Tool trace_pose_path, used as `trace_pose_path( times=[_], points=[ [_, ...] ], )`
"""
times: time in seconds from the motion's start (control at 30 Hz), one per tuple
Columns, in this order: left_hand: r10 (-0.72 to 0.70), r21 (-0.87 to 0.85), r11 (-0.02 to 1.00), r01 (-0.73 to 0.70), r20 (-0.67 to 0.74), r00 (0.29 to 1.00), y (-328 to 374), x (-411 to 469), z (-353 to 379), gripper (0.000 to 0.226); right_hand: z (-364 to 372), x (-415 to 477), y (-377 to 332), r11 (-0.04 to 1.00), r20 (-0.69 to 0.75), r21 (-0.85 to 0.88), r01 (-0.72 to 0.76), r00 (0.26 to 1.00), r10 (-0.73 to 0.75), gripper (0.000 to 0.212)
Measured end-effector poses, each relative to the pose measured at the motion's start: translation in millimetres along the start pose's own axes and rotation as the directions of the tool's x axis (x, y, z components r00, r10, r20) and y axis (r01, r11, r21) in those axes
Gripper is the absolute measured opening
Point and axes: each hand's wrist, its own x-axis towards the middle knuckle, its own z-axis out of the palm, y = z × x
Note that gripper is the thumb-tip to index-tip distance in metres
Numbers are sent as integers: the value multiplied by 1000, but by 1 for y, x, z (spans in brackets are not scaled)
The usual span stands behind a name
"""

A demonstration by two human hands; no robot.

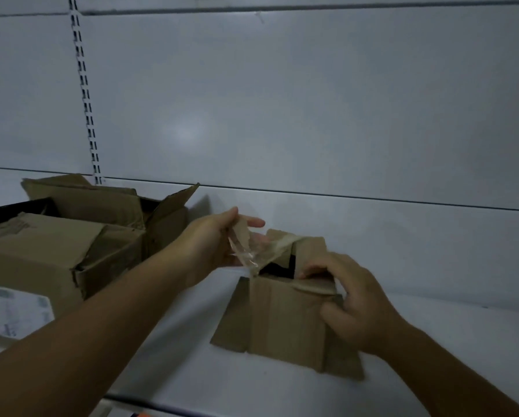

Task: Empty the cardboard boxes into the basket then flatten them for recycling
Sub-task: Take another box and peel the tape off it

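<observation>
We work at a white shelf [432, 326] with a plain back panel [282, 100]. The small cardboard box [282, 320] sits on the shelf at centre, its top partly open, with a dark gap showing. Our left hand [216, 239] pinches a strip of clear tape [252, 251] that runs up from the top seam. Our right hand [360, 299] curls its fingers round the box's right top flap, bracing it. Larger boxes [56, 251] stand to the left, by a black rim [17, 209] that may be the basket. Step in hand, as we judge it: unsealing. Next: pull the tape free, fold the flaps back, tip the contents out.
</observation>
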Motion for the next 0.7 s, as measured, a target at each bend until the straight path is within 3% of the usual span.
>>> trace_pose_path(
  times=[0.1,0.23,0.3,0.37,0.47,0.6,0.7],
  points=[
    [-24,99,995,7,174,984,-6,-9,1,58,-12,10,3,1000,146,-3,3,989,-3,39],
    [87,201,973,-114,135,987,-12,-19,20,52,-19,31,-13,993,117,68,-93,990,85,23],
    [161,262,949,-176,76,984,-14,-24,30,47,-21,45,-20,988,143,66,-140,981,129,36],
    [195,263,944,-198,39,980,-16,-25,33,47,-20,59,-26,985,303,-37,-171,937,174,57],
    [159,121,980,-160,16,987,-20,-23,26,54,-17,72,-31,975,424,-123,-184,879,219,68],
    [70,-131,990,-56,106,992,-34,-25,15,68,-9,76,-30,980,506,-118,-161,839,199,17],
    [70,-281,960,-8,212,975,-58,-22,11,95,-1,77,-24,981,518,-115,-158,833,194,24]
  ],
)
